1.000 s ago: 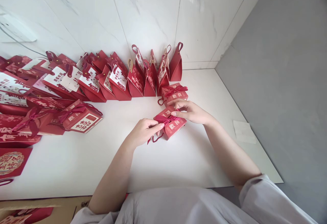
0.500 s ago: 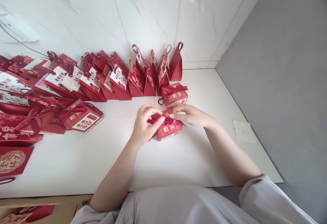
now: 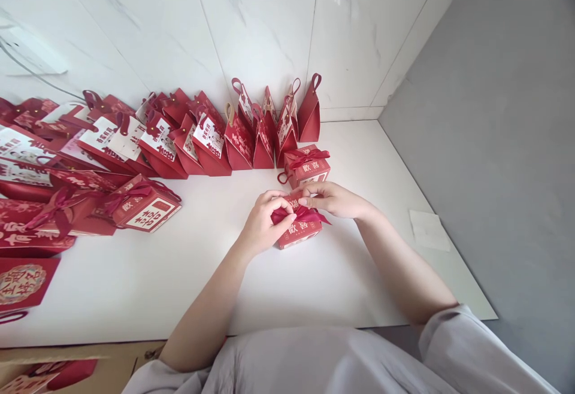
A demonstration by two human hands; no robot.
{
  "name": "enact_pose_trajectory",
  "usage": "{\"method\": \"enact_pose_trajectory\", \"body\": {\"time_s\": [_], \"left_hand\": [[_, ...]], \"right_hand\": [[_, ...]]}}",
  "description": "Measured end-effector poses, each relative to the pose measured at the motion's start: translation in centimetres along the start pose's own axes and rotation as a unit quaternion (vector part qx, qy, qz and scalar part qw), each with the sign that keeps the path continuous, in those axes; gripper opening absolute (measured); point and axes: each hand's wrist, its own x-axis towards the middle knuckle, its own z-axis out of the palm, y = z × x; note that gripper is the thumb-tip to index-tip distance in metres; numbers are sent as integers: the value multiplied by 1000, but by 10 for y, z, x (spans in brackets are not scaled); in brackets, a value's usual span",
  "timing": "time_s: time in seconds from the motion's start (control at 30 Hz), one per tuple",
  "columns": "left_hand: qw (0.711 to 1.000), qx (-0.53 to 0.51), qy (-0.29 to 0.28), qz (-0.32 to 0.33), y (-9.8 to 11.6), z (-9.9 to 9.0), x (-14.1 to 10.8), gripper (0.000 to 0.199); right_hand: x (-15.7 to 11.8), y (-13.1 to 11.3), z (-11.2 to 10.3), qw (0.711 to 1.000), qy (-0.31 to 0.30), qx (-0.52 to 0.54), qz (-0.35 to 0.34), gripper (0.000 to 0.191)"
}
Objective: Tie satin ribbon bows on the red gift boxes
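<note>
White tabletop (image 3: 359, 283): ran to a marbled wall (image 3: 265, 23), red bags (image 3: 240, 148) standing toward eleven o'clock.
Ribboned box (image 3: 299, 238): lay between the hands, a second bowed box (image 3: 309, 169) near its twelve o'clock.
Left hand (image 3: 269, 220): at nine o'clock, thumb and fingers narrowly curled over the bow (image 3: 311, 215) (I couldn't tell whether they pinched it).
Right hand (image 3: 335, 199): at one o'clock, fingertips narrowly parted at the box's top, hold unclear.

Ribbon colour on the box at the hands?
Plain crimson fabric-like ribbon, on the red printed cardboard box; shows best in the head view.
</note>
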Motion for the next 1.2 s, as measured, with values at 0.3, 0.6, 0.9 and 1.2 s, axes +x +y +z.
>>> {"method": "enact_pose_trajectory", "body": {"time_s": [0.3,0.6,0.9,1.2], "left_hand": [[999,19,-10,34,-4,-7,2,6],[999,2,30,39,-13,-20,6,15],[999,-15,-1,50,-13,-13,4,6],[998,-20,-30,59,-11,-10,3,7]], "right_hand": [[3,6,0,1000,2,-3,6,39],[-8,-5,-8,997,-51,-48,-36,26],[-7,-2,-6,992,-75,-75,-70,33],[-11,-13,2,982,-23,-117,-148,23]]}}
